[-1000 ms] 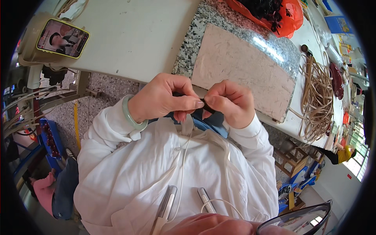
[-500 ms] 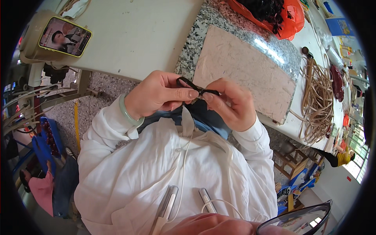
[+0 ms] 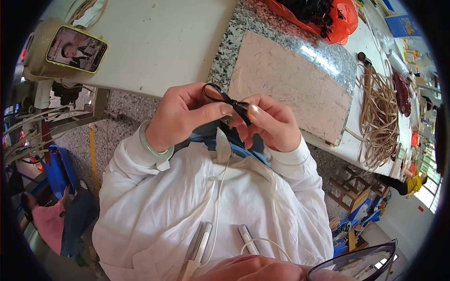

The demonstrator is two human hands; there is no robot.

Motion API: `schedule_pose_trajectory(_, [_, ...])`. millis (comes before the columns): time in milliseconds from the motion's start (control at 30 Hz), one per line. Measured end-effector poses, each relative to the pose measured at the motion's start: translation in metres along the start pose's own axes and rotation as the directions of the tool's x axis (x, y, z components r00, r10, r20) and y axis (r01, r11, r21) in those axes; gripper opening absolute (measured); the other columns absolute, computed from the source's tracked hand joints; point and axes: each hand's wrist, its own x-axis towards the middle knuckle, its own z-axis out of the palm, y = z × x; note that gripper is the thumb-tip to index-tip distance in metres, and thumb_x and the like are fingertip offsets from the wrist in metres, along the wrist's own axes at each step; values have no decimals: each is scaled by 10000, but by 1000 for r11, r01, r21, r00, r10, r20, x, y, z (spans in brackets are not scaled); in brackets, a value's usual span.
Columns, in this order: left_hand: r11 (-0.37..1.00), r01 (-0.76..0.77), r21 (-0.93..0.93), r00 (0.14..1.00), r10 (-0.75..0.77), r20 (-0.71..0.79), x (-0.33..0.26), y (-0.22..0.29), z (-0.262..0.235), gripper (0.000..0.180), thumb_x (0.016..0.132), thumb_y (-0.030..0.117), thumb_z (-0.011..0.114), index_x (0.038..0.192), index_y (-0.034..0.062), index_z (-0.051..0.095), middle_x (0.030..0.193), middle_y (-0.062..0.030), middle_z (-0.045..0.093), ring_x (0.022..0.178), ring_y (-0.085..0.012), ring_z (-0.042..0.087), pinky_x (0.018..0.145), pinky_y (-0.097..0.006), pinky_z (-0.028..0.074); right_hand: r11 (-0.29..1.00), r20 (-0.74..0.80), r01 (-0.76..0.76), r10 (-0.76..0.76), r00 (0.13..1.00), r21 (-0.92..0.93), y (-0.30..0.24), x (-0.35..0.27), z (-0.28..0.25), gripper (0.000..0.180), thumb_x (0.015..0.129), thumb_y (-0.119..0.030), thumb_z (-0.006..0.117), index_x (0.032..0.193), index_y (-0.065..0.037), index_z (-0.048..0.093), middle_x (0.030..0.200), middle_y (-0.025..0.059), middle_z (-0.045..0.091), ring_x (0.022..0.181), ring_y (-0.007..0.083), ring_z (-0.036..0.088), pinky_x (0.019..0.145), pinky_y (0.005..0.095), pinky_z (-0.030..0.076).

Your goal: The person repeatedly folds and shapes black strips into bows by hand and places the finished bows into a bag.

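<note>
A narrow glossy black strap, bent into a loop, is held between my two hands in front of my waist. My left hand, with a pale green bangle at its wrist, pinches the strap between thumb and fingers, the loop rising above the thumb. Closed on the strap's other end, my right hand presses its thumb against a folded part where the strap crosses itself. Some of that crossing is hidden behind my fingertips. Both hands are off the table, near its front edge.
On the white table lie a speckled granite slab and a worn pinkish board. A red plastic bag holds black strips. Beige straps are heaped right; a phone leans left. A wooden stool stands below right.
The black strap has turned: its loop now stands wider and more upright. My right fingers have shifted their pinch and curl lower. My left thumb has moved slightly left.
</note>
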Motion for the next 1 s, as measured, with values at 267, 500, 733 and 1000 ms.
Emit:
schedule_pose_trajectory(267, [978,65,-198,998,-61,25,4,-13,7,192,828,79,652,970,-45,618,837,-66,650,754,-100,610,687,-208,488,904,5,185,-198,980,-387,1,-6,2,210,907,-173,562,960,29,588,803,65,642,653,67,567,560,207,480])
schedule_pose_trajectory(500, [973,12,-232,989,-46,-142,7,-25,24,172,830,137,667,920,-10,668,667,-2,602,545,-25,499,462,-156,364,826,131,307,-279,951,-472,19,2,-6,193,918,-136,524,952,39,599,766,47,625,641,85,569,591,229,482])
schedule_pose_trajectory(733, [977,72,-199,995,-84,-53,6,-16,20,159,825,116,665,927,-5,653,680,-22,605,469,-29,432,422,-177,333,889,111,332,-313,943,-315,15,-1,-8,176,912,-143,537,909,29,575,763,44,611,658,82,567,597,224,476])
schedule_pose_trajectory(1000, [981,92,-173,995,-99,-31,1,-20,18,177,798,137,704,873,-16,655,715,-46,643,511,-29,479,431,-169,358,905,110,316,-296,949,-286,10,-1,-16,144,900,-129,565,871,8,530,753,25,573,644,68,538,574,206,451])
